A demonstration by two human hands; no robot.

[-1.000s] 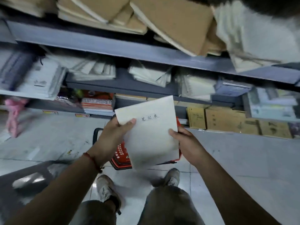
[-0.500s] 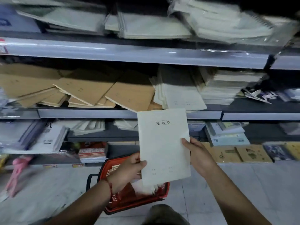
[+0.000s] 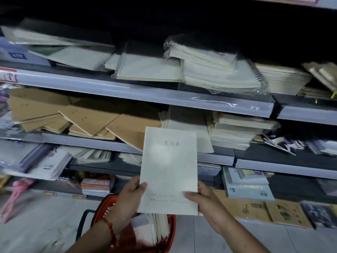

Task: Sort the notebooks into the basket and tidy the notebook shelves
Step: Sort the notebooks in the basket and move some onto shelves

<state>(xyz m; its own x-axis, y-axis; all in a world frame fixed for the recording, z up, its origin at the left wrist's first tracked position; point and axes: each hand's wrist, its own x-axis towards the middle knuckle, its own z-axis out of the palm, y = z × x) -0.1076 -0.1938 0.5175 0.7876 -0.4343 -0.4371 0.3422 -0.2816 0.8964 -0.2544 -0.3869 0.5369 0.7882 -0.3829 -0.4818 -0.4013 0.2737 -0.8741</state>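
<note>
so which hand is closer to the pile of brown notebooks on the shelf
Left. The left hand grips the white notebook at its lower left edge, below the brown notebooks; the right hand holds the lower right corner, farther away.

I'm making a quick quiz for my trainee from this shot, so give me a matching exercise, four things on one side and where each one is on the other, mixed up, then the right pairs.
Things:
1. White notebook
2. Red basket
3. Brown notebooks
4. Plastic-wrapped spiral pads

Places:
A. Fanned out untidily on the middle shelf, left side
B. On the floor, below the hands
C. On the upper shelf, right of centre
D. Held upright in front of the shelves, left hand and right hand at its bottom corners

Pairs: 1-D, 2-B, 3-A, 4-C
</note>
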